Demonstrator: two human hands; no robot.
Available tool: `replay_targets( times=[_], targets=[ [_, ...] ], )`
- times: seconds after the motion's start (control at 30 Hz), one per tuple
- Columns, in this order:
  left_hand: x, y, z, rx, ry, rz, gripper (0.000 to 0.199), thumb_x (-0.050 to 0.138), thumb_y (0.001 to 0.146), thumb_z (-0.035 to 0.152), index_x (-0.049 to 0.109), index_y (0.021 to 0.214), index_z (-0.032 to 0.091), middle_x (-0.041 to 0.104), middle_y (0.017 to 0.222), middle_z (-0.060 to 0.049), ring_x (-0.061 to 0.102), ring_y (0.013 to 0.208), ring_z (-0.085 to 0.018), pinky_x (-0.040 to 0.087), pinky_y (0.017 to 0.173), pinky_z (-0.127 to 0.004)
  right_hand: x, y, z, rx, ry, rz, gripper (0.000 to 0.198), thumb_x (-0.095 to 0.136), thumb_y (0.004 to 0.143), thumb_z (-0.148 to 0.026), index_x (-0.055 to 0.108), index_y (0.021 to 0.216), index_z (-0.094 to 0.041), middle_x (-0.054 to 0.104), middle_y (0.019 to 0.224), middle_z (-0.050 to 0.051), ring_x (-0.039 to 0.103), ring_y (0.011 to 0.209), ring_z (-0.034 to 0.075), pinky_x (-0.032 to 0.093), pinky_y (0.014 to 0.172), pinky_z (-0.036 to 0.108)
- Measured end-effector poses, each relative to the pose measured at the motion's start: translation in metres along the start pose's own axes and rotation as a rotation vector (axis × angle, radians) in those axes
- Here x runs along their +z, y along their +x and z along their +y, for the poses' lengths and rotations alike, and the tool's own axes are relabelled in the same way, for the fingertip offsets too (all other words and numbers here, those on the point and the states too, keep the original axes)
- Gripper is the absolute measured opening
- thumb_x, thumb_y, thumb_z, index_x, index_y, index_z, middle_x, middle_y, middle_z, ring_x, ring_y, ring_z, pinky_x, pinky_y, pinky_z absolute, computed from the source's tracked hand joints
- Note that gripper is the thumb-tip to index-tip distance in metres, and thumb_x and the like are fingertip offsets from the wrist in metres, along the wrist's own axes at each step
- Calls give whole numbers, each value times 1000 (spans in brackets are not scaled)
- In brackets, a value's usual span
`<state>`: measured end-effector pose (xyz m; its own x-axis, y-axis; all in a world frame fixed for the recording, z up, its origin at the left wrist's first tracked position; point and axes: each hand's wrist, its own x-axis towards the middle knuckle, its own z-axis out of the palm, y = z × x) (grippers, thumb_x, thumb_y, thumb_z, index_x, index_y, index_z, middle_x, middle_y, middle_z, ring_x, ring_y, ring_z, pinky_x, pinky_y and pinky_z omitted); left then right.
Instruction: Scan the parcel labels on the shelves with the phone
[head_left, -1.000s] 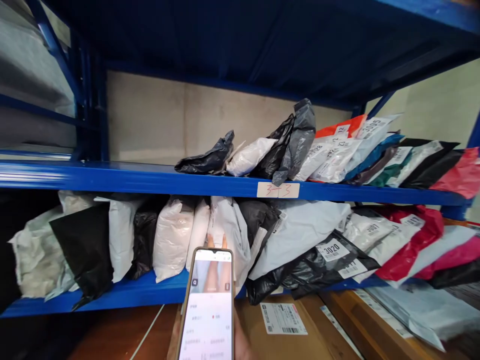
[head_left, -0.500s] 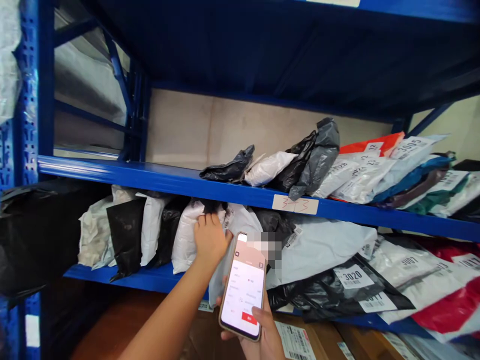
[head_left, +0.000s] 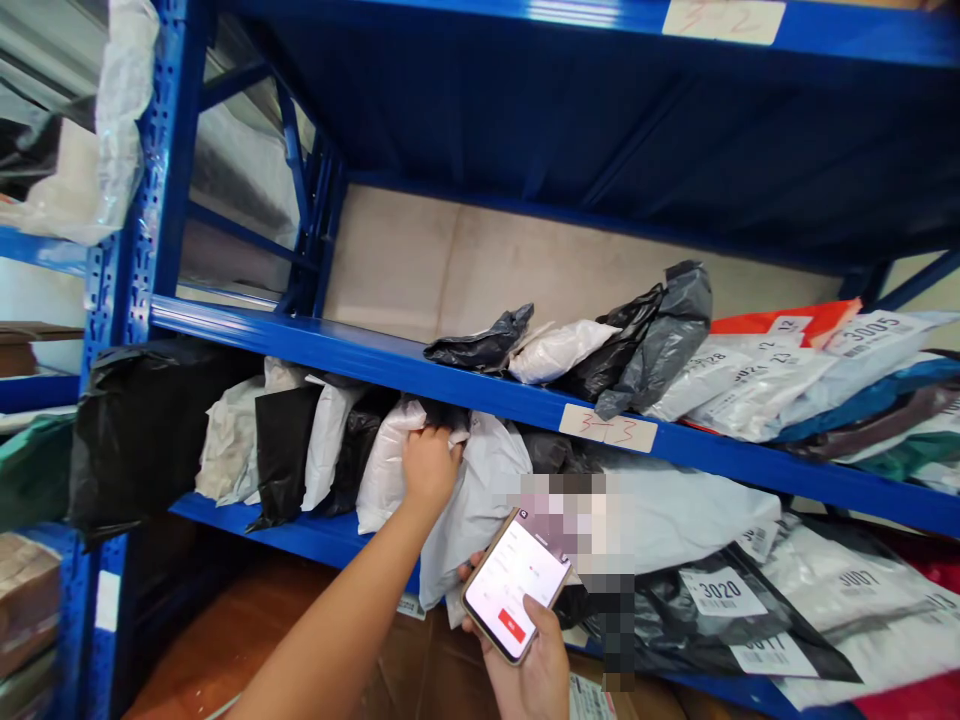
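Observation:
My left hand [head_left: 433, 465] reaches onto the lower shelf, its fingers curled over the top edge of a white plastic parcel [head_left: 386, 475]; the fingertips are hidden. Just right of it leans a pale grey mailing bag [head_left: 480, 500]. In my right hand [head_left: 536, 650] is a smartphone [head_left: 517, 590], tilted, with its lit screen facing me and my thumb over the lower part near a red button. Part of the picture beside the phone is blurred into blocks.
Blue shelving [head_left: 360, 375] runs across, marked with a handwritten label [head_left: 607, 428]. Black and white parcels stand upright to the left. Numbered bags, one marked 3020 [head_left: 724, 590], lie to the right. A large black bag [head_left: 142, 440] juts out by the left post. Cardboard boxes sit below.
The view has swung left, so the shelf appears further right. My left fingers have curled more tightly at the parcel's top. The phone has tilted further to the right and sits lower against the bags.

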<state>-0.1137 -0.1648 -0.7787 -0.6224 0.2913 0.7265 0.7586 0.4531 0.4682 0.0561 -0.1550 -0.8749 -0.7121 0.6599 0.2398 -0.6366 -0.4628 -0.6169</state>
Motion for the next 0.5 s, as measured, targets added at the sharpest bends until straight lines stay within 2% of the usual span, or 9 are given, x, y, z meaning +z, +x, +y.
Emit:
replay_targets(
  times=[0.13,0.23,0.3,0.33,0.4,0.5],
  targets=[
    [-11,-22,-3,169,-26,58,23,47,88,17,67,77,16,65,82,-8,56,87,-23,43,79,-35,-1,1,2,-18,-19,-14,42,75,69,-37,64,107,-24,77,92,5,72,83,28,55,56,33],
    [-18,-53,-1,301,-177,266,27,45,92,19,63,73,17,61,73,-5,51,76,-19,45,80,-35,-4,4,2,-21,-32,-71,36,74,69,-41,68,101,-25,76,92,5,71,79,25,53,53,30],
    [-19,-74,1,338,-307,403,17,49,91,19,64,84,18,63,81,-5,53,84,-19,47,86,-37,-6,5,2,-30,-48,-75,39,72,70,-44,67,105,-26,76,93,6,70,79,26,54,54,33],
    [-18,-83,2,324,-353,429,13,52,90,18,64,92,18,64,90,-6,55,94,-20,49,88,-38,-8,5,2,-39,-56,-59,43,71,71,-44,65,109,-26,76,93,6,70,79,27,55,55,35],
    [-17,-98,3,271,-400,399,21,53,89,15,62,106,20,63,107,-8,55,112,-23,52,90,-37,-11,5,2,-56,-85,-12,51,70,70,-44,61,117,-28,76,94,5,70,77,28,56,58,41],
    [-14,-116,3,302,-465,358,35,45,87,5,60,114,21,64,112,-8,52,123,-22,53,94,-36,-17,3,0,-77,-188,98,58,71,66,-45,59,121,-30,77,94,6,70,76,30,57,60,47]
  ],
)
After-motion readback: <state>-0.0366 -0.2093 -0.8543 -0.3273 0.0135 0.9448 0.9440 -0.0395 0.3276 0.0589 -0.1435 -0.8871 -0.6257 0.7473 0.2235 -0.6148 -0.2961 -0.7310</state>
